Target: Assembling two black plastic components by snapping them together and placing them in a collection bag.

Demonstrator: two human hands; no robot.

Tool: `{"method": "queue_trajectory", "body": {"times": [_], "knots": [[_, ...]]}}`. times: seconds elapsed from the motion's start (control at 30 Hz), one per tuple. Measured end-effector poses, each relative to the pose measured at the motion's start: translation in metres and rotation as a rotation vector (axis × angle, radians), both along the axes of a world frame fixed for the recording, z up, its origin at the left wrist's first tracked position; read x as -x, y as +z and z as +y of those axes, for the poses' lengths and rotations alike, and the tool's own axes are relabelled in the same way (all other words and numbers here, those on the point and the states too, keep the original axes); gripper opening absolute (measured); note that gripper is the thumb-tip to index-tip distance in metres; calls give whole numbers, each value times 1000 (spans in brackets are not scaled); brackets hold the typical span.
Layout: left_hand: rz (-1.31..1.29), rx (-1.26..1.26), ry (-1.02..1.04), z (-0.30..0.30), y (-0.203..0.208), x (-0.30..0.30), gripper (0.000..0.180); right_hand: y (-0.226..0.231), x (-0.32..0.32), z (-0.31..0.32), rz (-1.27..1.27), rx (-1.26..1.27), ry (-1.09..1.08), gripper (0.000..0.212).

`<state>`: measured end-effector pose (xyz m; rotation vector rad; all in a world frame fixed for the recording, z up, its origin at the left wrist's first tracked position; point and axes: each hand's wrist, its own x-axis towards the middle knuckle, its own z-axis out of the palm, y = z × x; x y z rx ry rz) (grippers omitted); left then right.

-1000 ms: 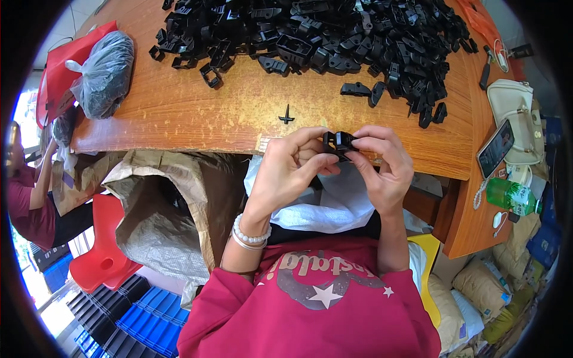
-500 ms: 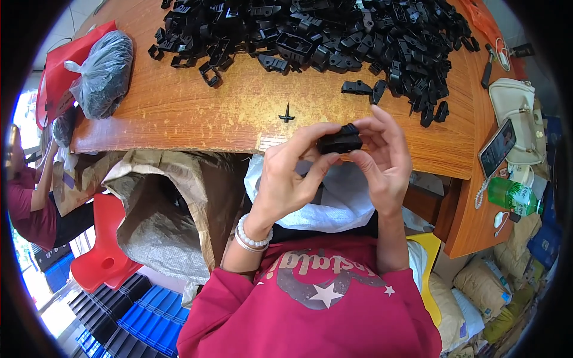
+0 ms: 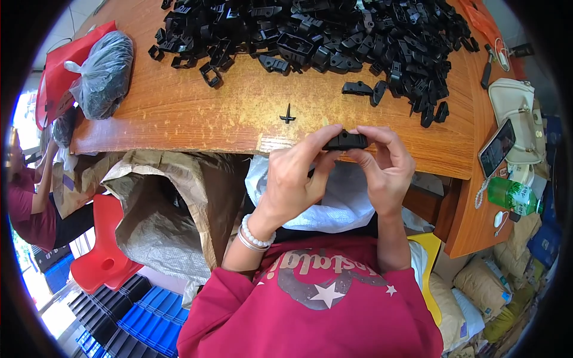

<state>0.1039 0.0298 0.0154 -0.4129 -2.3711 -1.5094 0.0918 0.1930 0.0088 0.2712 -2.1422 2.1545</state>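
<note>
A small black plastic part (image 3: 347, 141) is held between both hands at the table's near edge. My left hand (image 3: 296, 170) pinches its left end between thumb and fingers, a white bead bracelet on the wrist. My right hand (image 3: 388, 170) grips its right end in the same way. Beyond the hands, a small cross-shaped black piece (image 3: 287, 114) lies alone on the wooden table (image 3: 197, 119). A large heap of black plastic parts (image 3: 310, 45) covers the table's far side, and two loose black parts (image 3: 357, 88) rest at its near edge.
An open white sack (image 3: 325, 216) hangs below the table edge, with a brown paper sack (image 3: 206, 179) left of it. A tied plastic bag (image 3: 107, 74) sits at left. A phone (image 3: 496, 148), handbag (image 3: 514, 113) and green bottle (image 3: 512, 197) are at right. Another person (image 3: 36, 203) works far left.
The black part has turned in my fingers, so a different face shows, and has shifted slightly right. Both hands keep hold of it; my right fingers have curled in onto its end.
</note>
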Motion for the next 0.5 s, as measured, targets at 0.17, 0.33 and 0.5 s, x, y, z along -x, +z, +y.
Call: {"method": "queue_trajectory", "body": {"times": [0.17,0.33,0.5], "knots": [[-97,-75,187,-35,-6,43,22,9,7,17,-46,-314,314,25],[-64,495,411,-70,-10,85,30,-1,31,3,323,-574,-71,16],[-73,464,244,-70,-10,79,20,-4,68,-8,541,-945,-277,22]]}}
